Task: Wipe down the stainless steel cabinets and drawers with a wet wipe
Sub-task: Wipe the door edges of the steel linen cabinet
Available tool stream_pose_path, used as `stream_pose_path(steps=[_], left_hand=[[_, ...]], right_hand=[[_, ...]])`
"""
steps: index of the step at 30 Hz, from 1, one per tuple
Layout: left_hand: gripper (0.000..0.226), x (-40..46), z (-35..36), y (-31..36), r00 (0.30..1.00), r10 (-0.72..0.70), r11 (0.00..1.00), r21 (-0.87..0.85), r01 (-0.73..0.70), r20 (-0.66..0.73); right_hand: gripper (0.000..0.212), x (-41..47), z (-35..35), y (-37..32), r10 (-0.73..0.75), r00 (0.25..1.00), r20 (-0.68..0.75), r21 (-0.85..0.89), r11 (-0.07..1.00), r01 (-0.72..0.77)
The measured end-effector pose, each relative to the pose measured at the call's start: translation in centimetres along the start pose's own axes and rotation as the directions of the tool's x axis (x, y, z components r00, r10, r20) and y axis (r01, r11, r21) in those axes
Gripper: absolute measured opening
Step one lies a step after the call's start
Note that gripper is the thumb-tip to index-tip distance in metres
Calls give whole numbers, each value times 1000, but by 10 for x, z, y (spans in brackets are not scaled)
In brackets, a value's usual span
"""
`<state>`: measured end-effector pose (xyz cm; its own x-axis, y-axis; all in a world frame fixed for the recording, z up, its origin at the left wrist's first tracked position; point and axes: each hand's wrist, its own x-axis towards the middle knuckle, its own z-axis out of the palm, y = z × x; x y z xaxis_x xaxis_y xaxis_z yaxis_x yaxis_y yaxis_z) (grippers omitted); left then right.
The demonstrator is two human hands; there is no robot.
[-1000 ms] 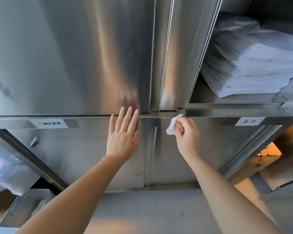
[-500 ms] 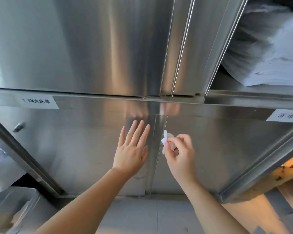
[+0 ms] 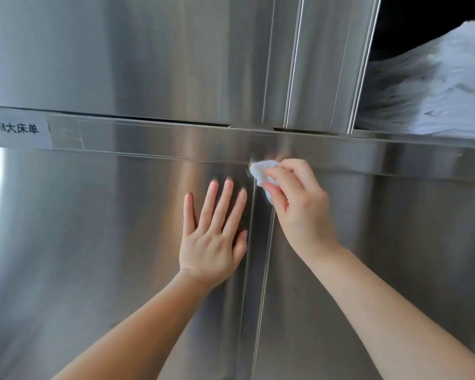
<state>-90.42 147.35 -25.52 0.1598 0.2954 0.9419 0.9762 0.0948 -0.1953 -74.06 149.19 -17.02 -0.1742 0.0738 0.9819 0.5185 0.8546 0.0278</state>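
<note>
Item: wet wipe, white, bunched small. You are pinching it in your right hand, fingers curled round it, and pressing it against the steel just below the horizontal rail, at the top of the vertical seam where the two lower doors meet.

Item: left hand. You are laying it flat on the lower left door, fingers straight and spread, holding nothing; it is sitting below the rail and just left of the seam.

Item: paper label, stuck on the rail, far left of the seam.

Item: folded white linen, stacked in the open compartment above the rail, far right.

Handling notes, as judgement: you are probably starting a pass down the seam. Fold the wipe over a fingertip so that it is reaching into the groove, keep the pressure even, and draw it along the grain of the steel to avoid streaks. Your bracing palm is likely leaving prints on the left door, so wipe that patch afterwards. Keep moisture off the label.
</note>
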Motion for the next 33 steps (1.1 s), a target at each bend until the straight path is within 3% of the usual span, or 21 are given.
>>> stream_pose_path(steps=[8,11,14,18,27,33], left_hand=[[66,-1,4,-1,999,-2,1000,28,4,-40],[66,-2,4,-1,999,1,1000,26,0,-46],[66,-1,4,-1,999,1,1000,21,0,-49],[66,-1,3,0,999,0,1000,21,1,-49],[67,-1,1,0,999,-2,1000,22,3,-36],[65,0,-1,0,1000,0,1000,22,1,-25]], right_hand=[[3,-56,17,-8,81,996,-38,42,996,-80],[1,-34,14,-7,73,996,-54,29,997,-72],[7,-5,14,-6,52,993,-108,-17,998,-55],[22,-37,18,-15,69,996,-53,-53,996,-71],[20,-19,23,5,-102,988,-119,-238,969,72],[16,-32,28,10,-148,985,-89,-240,963,123]])
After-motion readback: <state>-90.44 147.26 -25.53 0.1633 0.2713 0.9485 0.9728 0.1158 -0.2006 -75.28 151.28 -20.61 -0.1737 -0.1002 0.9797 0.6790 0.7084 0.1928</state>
